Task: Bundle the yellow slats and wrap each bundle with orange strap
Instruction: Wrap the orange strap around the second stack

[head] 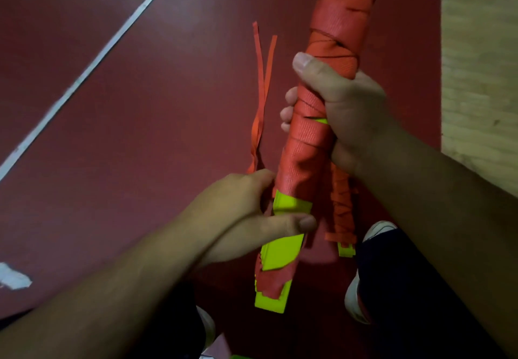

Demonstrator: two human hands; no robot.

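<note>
Head view: a long wrapped bundle (305,145) runs from the top of the frame, right of centre, down to the lower middle, tilted slightly with its near end toward the left. Orange strap (336,16) covers most of its length in overlapping turns. The yellow slats (280,255) show through gaps near the lower end and stick out bare at the very bottom.

The right hand (344,106) grips the bundle around its middle, with the thumb up along the strap and the fingertips showing on the bundle's left side. The left hand (246,210) holds the lower part, its thumb laid across the front between two patches of yellow and its fingers curled round the left edge.

Two thin loose strap ends (263,92) trail from just above the left hand toward the upper middle; whether they hang or lie on the floor cannot be told.

A second strapped bundle (342,207) sits just right of the first, lower in the frame, with a yellow tip at its bottom.

Beneath everything is a dark red floor (140,134), crossed by a white line (92,64) in the upper left. White shoes (378,229) and dark trouser legs fill the lower right.
</note>
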